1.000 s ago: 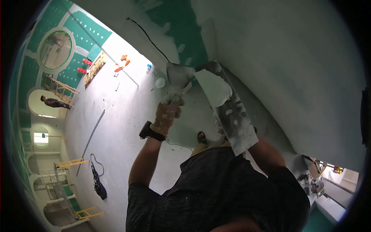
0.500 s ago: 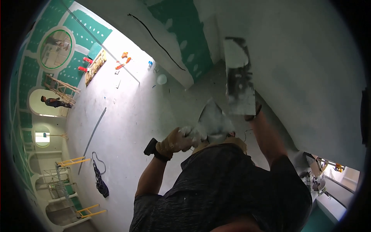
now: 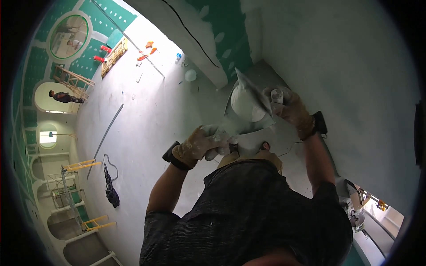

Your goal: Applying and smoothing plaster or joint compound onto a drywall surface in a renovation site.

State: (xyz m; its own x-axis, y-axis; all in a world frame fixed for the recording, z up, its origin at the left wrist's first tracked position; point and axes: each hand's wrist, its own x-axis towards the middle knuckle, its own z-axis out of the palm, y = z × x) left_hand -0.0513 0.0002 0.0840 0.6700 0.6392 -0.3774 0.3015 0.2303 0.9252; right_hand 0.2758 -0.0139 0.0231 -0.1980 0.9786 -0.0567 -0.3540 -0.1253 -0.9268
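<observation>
My left hand [image 3: 208,142], in a tan glove smeared with white, is closed on the handle of a broad putty knife [image 3: 250,129]. Its blade reaches up and right to a long metal trowel [image 3: 264,99], which my gloved right hand [image 3: 284,106] holds by its grip. The trowel is tilted steeply. A mound of white compound [image 3: 246,104] sits between the overlapping blades; I cannot tell which carries it. Beneath the tools, my sandalled feet [image 3: 265,146] show on the grey floor [image 3: 124,177].
A pale wall [image 3: 346,66] rises at right, beside a green-and-white panel [image 3: 228,40]. At left are a co-worker [image 3: 64,96], another person [image 3: 74,44] in a round opening, a wooden ladder [image 3: 75,80], yellow scaffolding [image 3: 82,165], red cylinders [image 3: 100,58], a black bundle [image 3: 111,190] and a long grey strip [image 3: 104,142].
The long trowel has swung from pointing upward to a steep tilt over the knife's blade. My left hand and knife have risen since half a second ago, and my right hand has come higher.
</observation>
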